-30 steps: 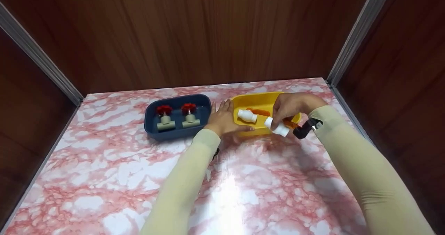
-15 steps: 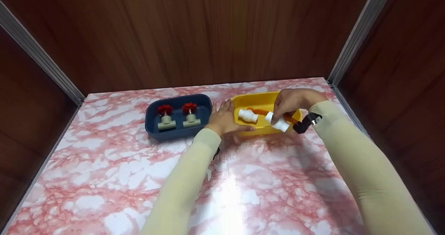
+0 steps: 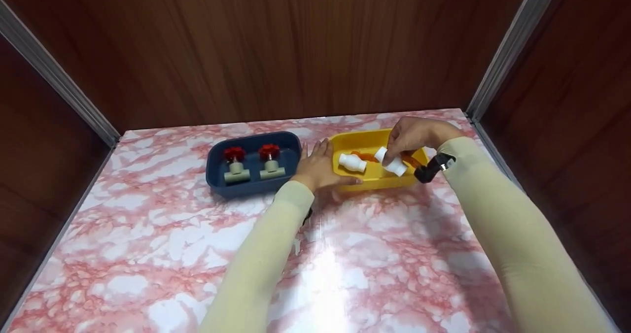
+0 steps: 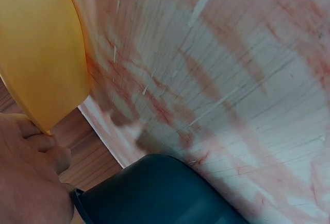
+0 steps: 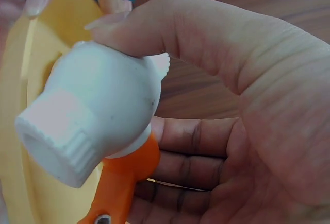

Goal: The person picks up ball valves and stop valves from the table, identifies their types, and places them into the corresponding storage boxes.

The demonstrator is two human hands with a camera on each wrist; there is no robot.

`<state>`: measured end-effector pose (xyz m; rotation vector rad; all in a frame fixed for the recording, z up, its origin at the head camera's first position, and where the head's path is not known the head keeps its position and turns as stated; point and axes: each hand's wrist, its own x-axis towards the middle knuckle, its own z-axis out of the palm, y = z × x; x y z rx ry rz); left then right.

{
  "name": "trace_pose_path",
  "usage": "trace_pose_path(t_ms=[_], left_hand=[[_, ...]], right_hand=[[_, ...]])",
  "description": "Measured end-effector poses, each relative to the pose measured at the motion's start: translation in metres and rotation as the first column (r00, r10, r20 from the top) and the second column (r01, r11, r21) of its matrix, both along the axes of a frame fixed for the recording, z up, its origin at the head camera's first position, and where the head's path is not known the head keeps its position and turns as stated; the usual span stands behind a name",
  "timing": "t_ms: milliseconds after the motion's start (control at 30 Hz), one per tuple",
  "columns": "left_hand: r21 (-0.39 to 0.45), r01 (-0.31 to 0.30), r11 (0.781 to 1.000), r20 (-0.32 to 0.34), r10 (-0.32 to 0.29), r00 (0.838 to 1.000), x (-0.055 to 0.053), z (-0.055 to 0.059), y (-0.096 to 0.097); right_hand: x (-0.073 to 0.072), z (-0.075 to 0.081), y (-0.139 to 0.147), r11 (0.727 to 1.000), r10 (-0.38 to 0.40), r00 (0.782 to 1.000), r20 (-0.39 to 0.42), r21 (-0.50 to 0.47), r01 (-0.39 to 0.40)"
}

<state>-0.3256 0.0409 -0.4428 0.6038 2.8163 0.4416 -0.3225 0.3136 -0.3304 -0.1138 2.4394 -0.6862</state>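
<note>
My right hand (image 3: 413,135) holds a white plastic ball valve (image 3: 394,165) with an orange lever handle over the yellow tray (image 3: 365,138). In the right wrist view the thumb presses on the valve's round white body (image 5: 111,98), and the other fingers lie behind it, beside the orange handle (image 5: 118,183). A second white ball valve (image 3: 352,163) lies in the tray's left part, its orange handle behind it. My left hand (image 3: 318,169) rests with spread fingers at the yellow tray's left end, thumb along the front rim.
Left of my left hand stands a dark blue tray (image 3: 246,191). Two beige valves with red handwheels, a left valve (image 3: 235,168) and a right valve (image 3: 270,165), stand in it. A brown wood-grain panel (image 3: 296,52) rises behind the marbled table (image 3: 197,244).
My right hand has moved away from me, carrying the ball valve from over the yellow tray's front rim to over its inside. My left hand has stayed in place.
</note>
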Motion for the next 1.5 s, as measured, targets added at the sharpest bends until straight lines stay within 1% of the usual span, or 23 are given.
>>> trace_pose_path(t_ms=[233,467,600,833,1000,1167,1300,1500], left_hand=[[-0.002,-0.003,1.000,-0.009,0.003,1.000,0.000,0.000,0.000],[0.009,-0.007,1.000,0.008,0.007,1.000,0.000,0.002,0.001],[0.004,-0.006,1.000,0.007,0.006,1.000,0.000,0.002,0.002],[0.004,-0.012,1.000,0.006,0.012,1.000,0.001,0.001,0.002],[0.013,-0.015,1.000,0.005,0.015,1.000,0.001,-0.001,0.001],[0.006,-0.011,1.000,-0.003,0.011,1.000,0.001,0.000,0.001],[0.009,-0.015,1.000,0.003,0.015,1.000,0.000,0.000,0.001],[0.021,-0.033,0.999,0.016,0.033,0.999,0.001,0.001,0.002]], right_hand=[[-0.001,0.004,-0.006,1.000,-0.017,1.000,-0.024,0.000,0.017],[-0.002,0.007,-0.006,0.999,-0.039,0.999,-0.026,-0.019,0.039],[-0.004,0.007,-0.006,0.998,-0.058,0.998,-0.030,-0.023,0.057],[-0.009,0.002,-0.009,0.998,-0.056,0.995,-0.082,0.009,0.057],[-0.011,-0.001,-0.012,0.999,-0.046,0.995,-0.086,0.010,0.047],[-0.011,-0.002,-0.013,0.999,-0.043,0.994,-0.100,0.015,0.044],[-0.010,-0.004,-0.014,0.998,-0.051,0.993,-0.109,0.021,0.054],[-0.015,-0.012,-0.016,0.999,-0.034,0.993,-0.117,0.026,0.037]])
